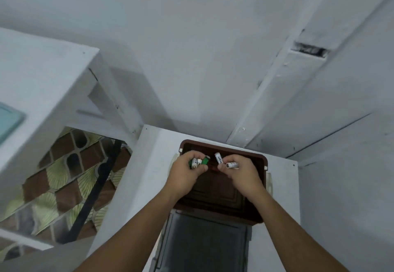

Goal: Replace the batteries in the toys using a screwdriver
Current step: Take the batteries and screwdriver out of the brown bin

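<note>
Left hand (183, 175): is curling round a cluster of green-and-white batteries (195, 162), probably keeping one set apart. Right hand (243, 175), just beside it: is pinching two plain white batteries (218, 158), likely sorting old from new. Brown tray (263, 160): is lying beneath both hands on the white desk (149, 165), the hands hiding whatever is in it. Toys, screwdriver: not showing.

This looks like a corner of a plain home rather than a workshop or shop: white-painted walls (191, 58) and a boxed-in white beam (287, 92) close in on a small white table (138, 186). Beside it stands white wooden furniture (53, 75), above a floor (59, 186) tiled in a brown and pale green leaf pattern. A brown plastic tray (234, 151) sits on the table.
</note>
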